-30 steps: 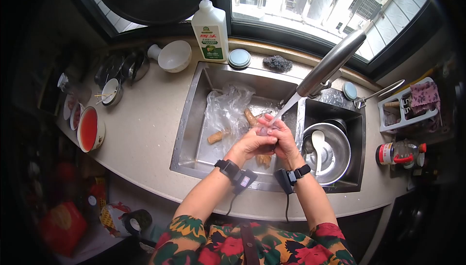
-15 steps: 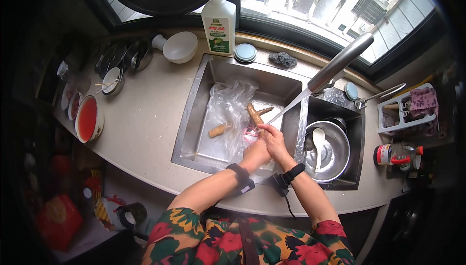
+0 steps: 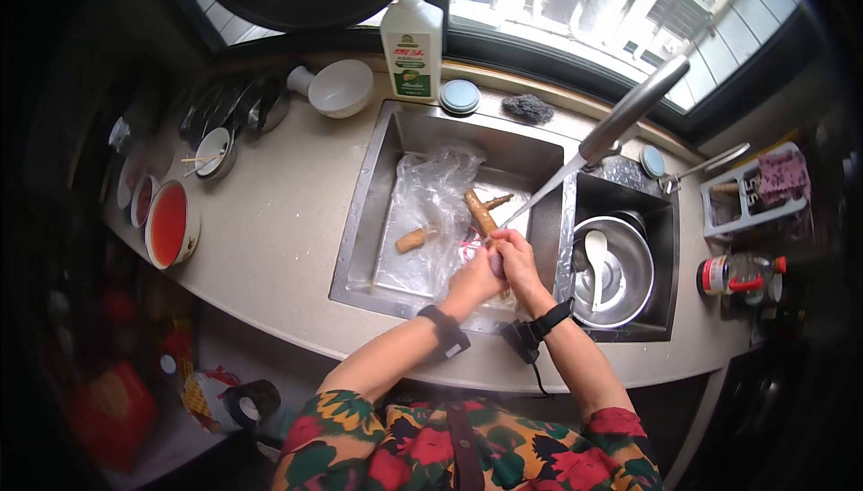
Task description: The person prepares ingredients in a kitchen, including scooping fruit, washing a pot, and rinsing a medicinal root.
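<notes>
Water from the faucet (image 3: 634, 111) runs in a narrow stream toward my hands in the larger sink basin (image 3: 364, 221). My right hand (image 3: 520, 264) is closed around a long brown root (image 3: 480, 210), whose far end sticks out beyond the fingers. My left hand (image 3: 475, 282) is closed beside it, apparently around the root's near part, which the hands mostly hide. Something purplish shows between the two hands, too small to name. A short, thick root piece (image 3: 412, 239) lies on a crumpled clear plastic bag (image 3: 431, 185). A thinner root (image 3: 497, 201) lies behind the long one.
The smaller basin holds a steel bowl (image 3: 636, 266) with a white spoon (image 3: 596, 262). Behind the sink stand a pump bottle (image 3: 413, 46), a jar lid (image 3: 459, 95) and a dark scouring pad (image 3: 528, 108). A white bowl (image 3: 340, 89) and a red-filled bowl (image 3: 168, 224) are at left.
The view has shifted slightly, moving the scene a little to the right. My hands stay together at the near end of the root, with a small shift of the fingers; the purplish patch now shows.
</notes>
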The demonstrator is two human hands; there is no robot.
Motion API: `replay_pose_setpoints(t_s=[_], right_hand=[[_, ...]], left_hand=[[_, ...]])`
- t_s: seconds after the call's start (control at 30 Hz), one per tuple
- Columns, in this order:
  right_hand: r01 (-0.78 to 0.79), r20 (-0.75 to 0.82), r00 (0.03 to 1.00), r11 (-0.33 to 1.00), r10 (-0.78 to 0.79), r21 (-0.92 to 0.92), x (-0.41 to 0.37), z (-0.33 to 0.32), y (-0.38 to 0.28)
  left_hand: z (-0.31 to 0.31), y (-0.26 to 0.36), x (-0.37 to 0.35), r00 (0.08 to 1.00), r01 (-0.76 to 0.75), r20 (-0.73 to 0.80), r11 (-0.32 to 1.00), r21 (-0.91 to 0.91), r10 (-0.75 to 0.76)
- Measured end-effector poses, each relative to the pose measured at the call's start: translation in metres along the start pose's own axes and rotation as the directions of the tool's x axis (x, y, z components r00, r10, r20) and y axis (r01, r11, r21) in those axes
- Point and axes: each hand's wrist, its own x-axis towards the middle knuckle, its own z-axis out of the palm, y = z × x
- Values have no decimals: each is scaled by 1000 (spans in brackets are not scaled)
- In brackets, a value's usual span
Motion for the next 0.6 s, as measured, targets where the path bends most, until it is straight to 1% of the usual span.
replay_pose_setpoints(t_s=[0.03,0.07,0.1,0.13,0.17,0.2,0.23,0.27,0.3,0.33,0.37,0.4,0.43,0.5,0.53,0.57,0.6], right_hand=[[148,37,989,986,-145,-77,5,-4,7],[289,78,957,946,-280,-147,5,-6,11],[280,46,960,950,-277,-134,3,-10,15],[221,82,974,960,-210,-171,2,-14,17],[163,117,983,964,-141,-210,0,-19,18],[199,161,974,948,-162,-249,-15,-15,6],[192,209,970,915,-122,-356,-31,-13,-4],[225,258,958,881,-122,-417,-52,-12,-14],[259,304,945,841,-119,-475,-69,-11,-17],[448,410,882,676,-230,-585,-78,-15,-4],[593,512,805,456,-301,-664,-89,-21,11],[710,614,704,363,-356,-604,-103,-26,20],[797,698,603,253,-386,-548,-115,-29,27],[836,644,487,101,-589,-540,-118,-36,50],[809,609,509,96,-609,-580,-119,-38,50],[786,577,522,92,-628,-611,-117,-39,50],[722,528,596,115,-605,-682,-111,-36,52]], left_hand=[[19,-31,19,991,-114,-91,963,-245,94],[10,-36,18,969,-232,-190,855,-464,159],[2,-42,14,971,-230,-161,860,-456,175],[-44,-11,-6,998,-31,22,761,-648,59],[-71,3,-16,974,193,225,610,-768,-25],[-70,-11,-14,968,204,249,621,-757,-15],[-62,-31,-11,968,96,240,778,-621,72],[-56,-45,-14,955,-34,247,887,-461,165],[-56,-47,-33,922,-313,136,905,-289,362],[-58,-44,-57,818,-565,64,820,-89,571],[-60,-37,-75,731,-670,125,740,-61,671],[-55,-44,-91,665,-739,276,663,115,693],[-55,-42,-106,633,-771,435,570,282,641],[-52,-42,-106,594,-804,471,463,373,652],[-50,-42,-97,582,-811,481,420,408,655],[-48,-33,-90,580,-809,473,405,426,663],[-45,-28,-81,589,-803,426,443,399,686]])
